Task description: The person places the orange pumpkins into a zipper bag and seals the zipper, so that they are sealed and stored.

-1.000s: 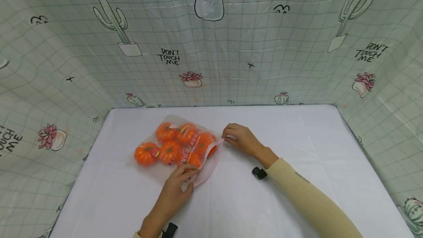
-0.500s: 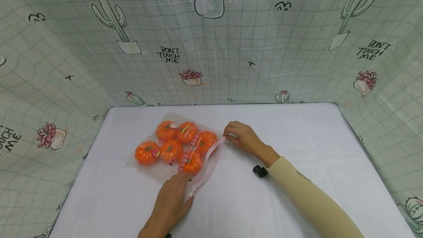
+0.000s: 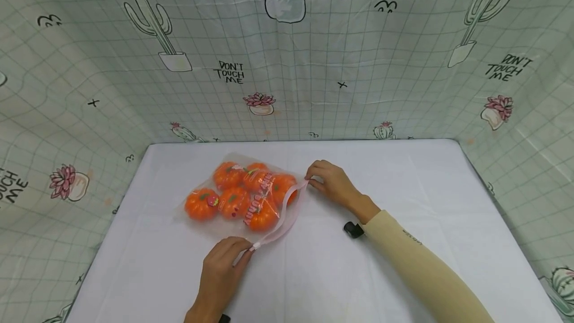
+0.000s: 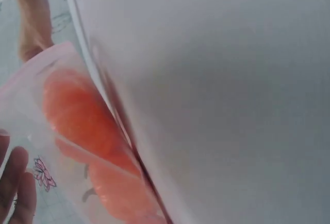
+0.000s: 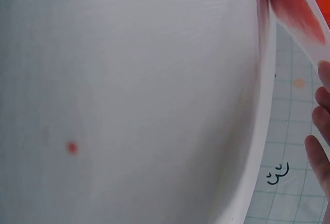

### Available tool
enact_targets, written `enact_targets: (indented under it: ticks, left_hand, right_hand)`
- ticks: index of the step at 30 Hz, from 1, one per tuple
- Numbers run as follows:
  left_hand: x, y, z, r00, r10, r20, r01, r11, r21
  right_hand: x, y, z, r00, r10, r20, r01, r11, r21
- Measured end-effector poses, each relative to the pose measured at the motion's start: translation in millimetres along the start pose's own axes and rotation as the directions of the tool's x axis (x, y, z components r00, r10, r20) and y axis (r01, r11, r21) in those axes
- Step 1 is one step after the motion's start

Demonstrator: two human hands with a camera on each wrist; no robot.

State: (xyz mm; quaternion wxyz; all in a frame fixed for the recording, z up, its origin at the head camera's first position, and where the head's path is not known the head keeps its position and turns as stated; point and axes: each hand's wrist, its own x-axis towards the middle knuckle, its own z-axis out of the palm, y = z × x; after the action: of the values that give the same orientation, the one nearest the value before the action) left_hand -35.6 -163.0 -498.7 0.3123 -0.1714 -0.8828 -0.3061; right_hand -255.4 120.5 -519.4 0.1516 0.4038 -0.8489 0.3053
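Observation:
A clear zip bag [image 3: 211, 231] with pink lettering and a pale pink mouth strip lies on the white table. Several small orange pumpkins [image 3: 202, 205] fill it, one bearing a pink sticker. At the near corner of the bag's mouth, my left hand [image 3: 222, 268] pinches the edge by a small whitish piece, likely the zip slider. My right hand [image 3: 333, 183] pinches the far corner of the same mouth. The left wrist view has pumpkins [image 4: 80, 113] through the film and some left fingers [image 4: 20, 183]. Fingertips of the right hand [image 5: 322, 116] show at the right wrist view's edge.
The white-covered table [image 3: 403, 188] stretches right of and in front of the bag. A pale green gridded cloth [image 3: 305, 64] printed with cacti hangs behind and on both sides. A black wrist device [image 3: 353, 230] sits under the right forearm.
My left hand has shifted along the bag's mouth to the near corner, down and left, and pinches there. The mouth edge is straighter. My right hand has moved slightly up and right, still pinching.

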Motion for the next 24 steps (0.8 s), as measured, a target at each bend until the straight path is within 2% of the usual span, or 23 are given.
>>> enact_targets:
  ticks: [4, 6, 8, 11, 13, 16, 19, 21, 24]
  left_hand:
    - [0.8, -1.6, 1.5, 0.998, -0.062, -0.015, 0.060, 0.994, -0.096]
    - [1.3, -1.9, 2.8, 0.997, -0.076, 0.009, 0.077, 0.991, -0.111]
    - [0.8, -1.9, 3.8, 0.996, -0.055, 0.067, 0.060, 0.995, -0.085]
    - [-1.1, -2.7, 5.7, 0.984, 0.043, 0.175, -0.040, 0.999, -0.022]
    - [-2.1, -3.5, 6.5, 0.965, 0.120, 0.235, -0.129, 0.991, 0.024]
    - [-3.0, -4.5, 7.5, 0.941, 0.180, 0.287, -0.210, 0.975, 0.076]
    - [-3.5, -5.0, 8.6, 0.935, 0.194, 0.296, -0.236, 0.965, 0.112]
    - [-3.3, -5.0, 9.3, 0.937, 0.213, 0.278, -0.253, 0.961, 0.115]
    - [-2.0, -5.2, 10.2, 0.932, 0.278, 0.231, -0.302, 0.950, 0.078]
  right_hand:
    - [-0.2, -0.5, -1.1, 1.000, 0.014, 0.013, -0.013, 1.000, -0.007]
    - [-0.8, 0.1, -0.9, 1.000, 0.019, 0.017, -0.018, 1.000, -0.015]
    - [-1.2, -0.2, -1.1, 1.000, 0.022, 0.020, -0.022, 1.000, -0.012]
    - [-1.6, -0.9, -1.5, 0.999, 0.025, 0.020, -0.025, 1.000, -0.006]
    - [-1.3, -1.4, -2.0, 0.999, 0.030, 0.023, -0.030, 1.000, -0.003]
    - [-0.9, -0.8, -1.7, 0.999, 0.041, 0.029, -0.041, 0.999, -0.007]
    - [-1.0, -0.2, -1.0, 0.998, 0.051, 0.032, -0.050, 0.999, -0.014]
    - [-0.9, -0.3, -0.5, 0.998, 0.056, 0.033, -0.055, 0.998, -0.018]
    - [-0.7, -1.1, 0.0, 0.998, 0.060, 0.032, -0.060, 0.998, -0.024]
